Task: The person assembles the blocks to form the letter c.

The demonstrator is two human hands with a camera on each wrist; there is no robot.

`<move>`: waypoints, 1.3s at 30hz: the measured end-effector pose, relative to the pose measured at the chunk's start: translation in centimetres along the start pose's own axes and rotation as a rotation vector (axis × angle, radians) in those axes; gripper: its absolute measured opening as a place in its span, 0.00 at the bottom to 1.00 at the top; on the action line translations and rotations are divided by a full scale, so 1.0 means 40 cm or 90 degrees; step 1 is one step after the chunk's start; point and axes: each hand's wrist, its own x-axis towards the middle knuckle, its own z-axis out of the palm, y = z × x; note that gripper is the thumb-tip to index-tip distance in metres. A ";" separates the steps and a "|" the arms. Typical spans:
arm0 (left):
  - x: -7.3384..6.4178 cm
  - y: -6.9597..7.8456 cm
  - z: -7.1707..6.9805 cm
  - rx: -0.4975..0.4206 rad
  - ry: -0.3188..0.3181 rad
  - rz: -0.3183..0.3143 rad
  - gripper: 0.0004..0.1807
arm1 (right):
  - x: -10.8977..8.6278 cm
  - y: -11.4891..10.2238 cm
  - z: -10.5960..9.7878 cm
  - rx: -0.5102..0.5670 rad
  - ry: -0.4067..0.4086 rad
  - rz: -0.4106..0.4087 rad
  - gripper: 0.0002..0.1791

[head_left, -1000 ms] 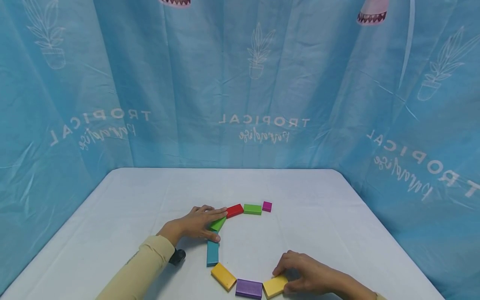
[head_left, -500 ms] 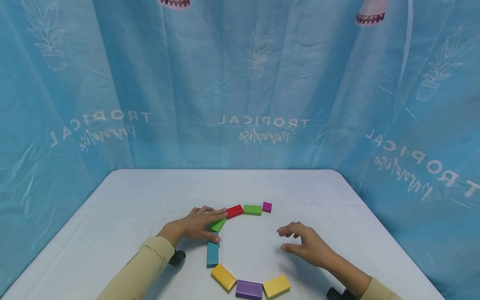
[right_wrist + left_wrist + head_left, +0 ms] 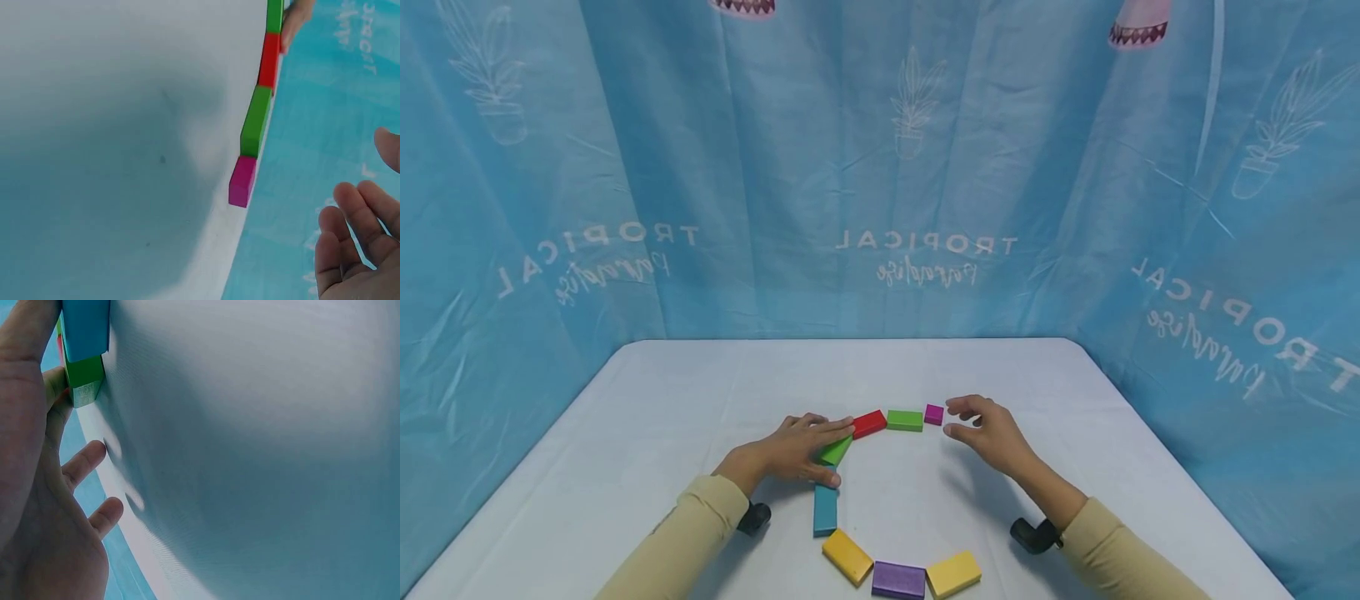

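My left hand (image 3: 793, 450) lies over the left side of a curved row of blocks. Its fingertips touch the red block (image 3: 870, 424) and its thumb the teal block (image 3: 825, 510); between them is a green block (image 3: 837, 451), partly covered. In the left wrist view the thumb overlaps the teal block (image 3: 86, 328). My right hand (image 3: 990, 431) holds nothing, its fingers and thumb parted just right of the small magenta block (image 3: 934, 414). That block stands at the end of the row, beside another green block (image 3: 905, 420).
The row continues at the front with an orange-yellow block (image 3: 847, 557), a purple block (image 3: 898, 580) and a yellow block (image 3: 953, 574). All stand on a white table (image 3: 700, 383). A blue printed curtain (image 3: 790, 167) surrounds its back and sides.
My right hand has let go of the yellow block at the front and moved away from me to beside the magenta block. My left hand and the blocks have stayed put.
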 end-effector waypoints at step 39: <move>0.001 -0.005 0.003 0.001 0.005 0.010 0.49 | 0.151 0.069 0.093 -0.174 -0.076 0.126 0.17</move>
